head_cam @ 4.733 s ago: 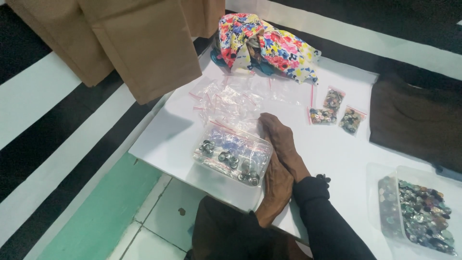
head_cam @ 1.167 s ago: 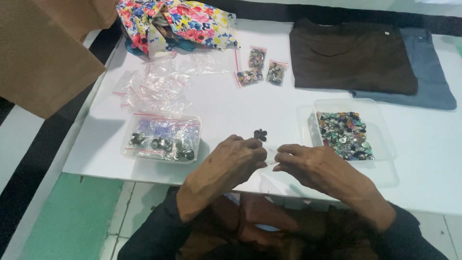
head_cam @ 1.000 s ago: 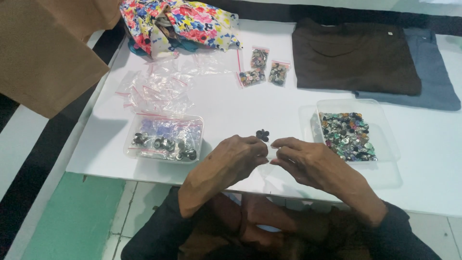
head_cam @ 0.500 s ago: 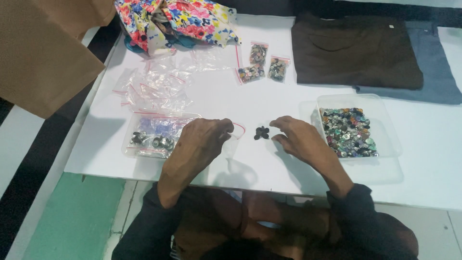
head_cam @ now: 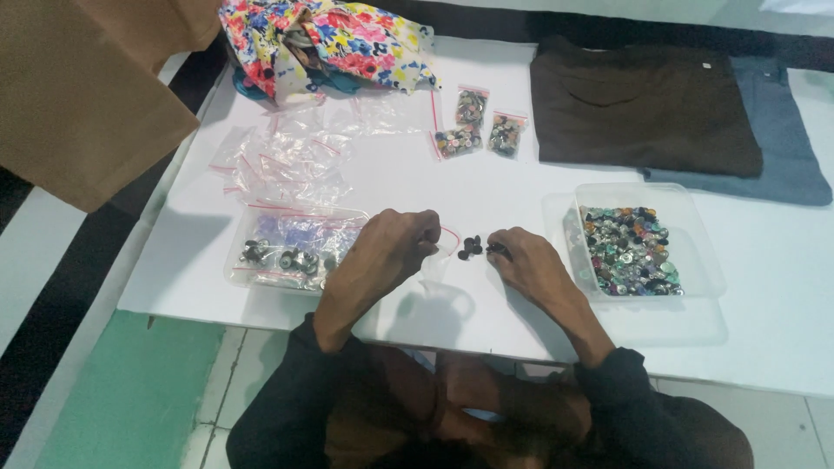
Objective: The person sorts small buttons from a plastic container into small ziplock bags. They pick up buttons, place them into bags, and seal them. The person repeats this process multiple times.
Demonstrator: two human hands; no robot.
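Observation:
My left hand (head_cam: 389,254) pinches the mouth of a small clear zip bag with a red strip (head_cam: 440,252), held just above the white table (head_cam: 504,182). A few dark buttons (head_cam: 470,247) lie in a little pile between my hands. With its fingertips closed on one dark button at the pile's right side, my right hand (head_cam: 524,262) rests on the table. A clear tray of mixed coloured buttons (head_cam: 632,250) sits just right of that hand.
A clear box with filled button bags (head_cam: 291,252) is left of my left hand. Loose empty zip bags (head_cam: 287,161) lie behind it. Three filled small bags (head_cam: 478,130), floral cloth (head_cam: 326,43), a folded brown shirt (head_cam: 643,108) and blue cloth (head_cam: 782,148) lie farther back.
My hands moved forward from the table's near edge to the button pile. The left hand now holds a small bag open beside the pile; the right reaches the buttons.

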